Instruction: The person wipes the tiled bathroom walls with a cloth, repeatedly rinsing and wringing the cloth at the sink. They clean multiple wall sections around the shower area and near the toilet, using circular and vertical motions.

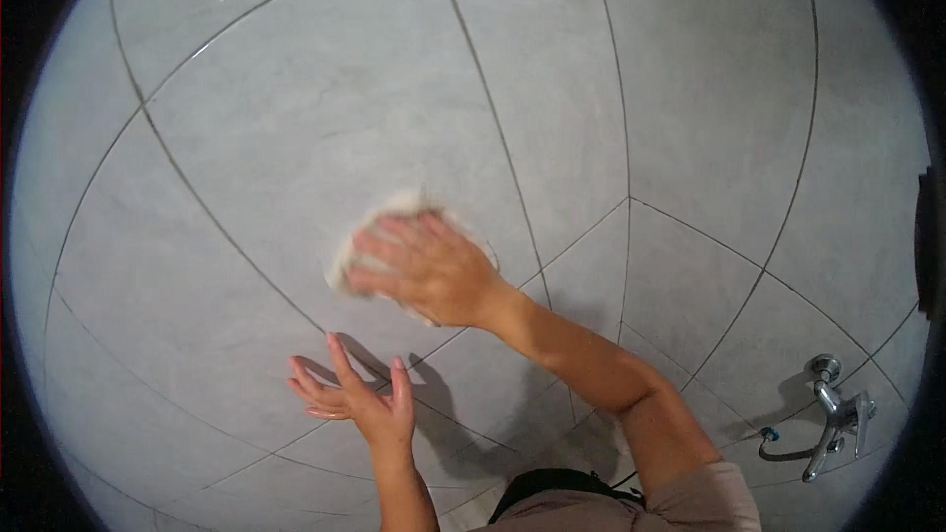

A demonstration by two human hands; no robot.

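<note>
My right hand [429, 271] presses a whitish cloth [409, 204] flat against the grey tiled wall [325, 148]. Its fingers are spread over the cloth and slightly blurred, and they hide most of it; only a rim of fabric shows above and to the left. Lower down, my left hand [365, 404] is held up with its fingers apart and holds nothing. Its fingertips are close to the tiles, but I cannot tell whether they touch.
A chrome mixer tap [836, 419] juts from the wall at the lower right, with a short dark hose [783, 455] beside it. Near the right rim is a dark object [925, 241] that I cannot make out. Dark joints divide the large tiles, and the walls meet in a corner.
</note>
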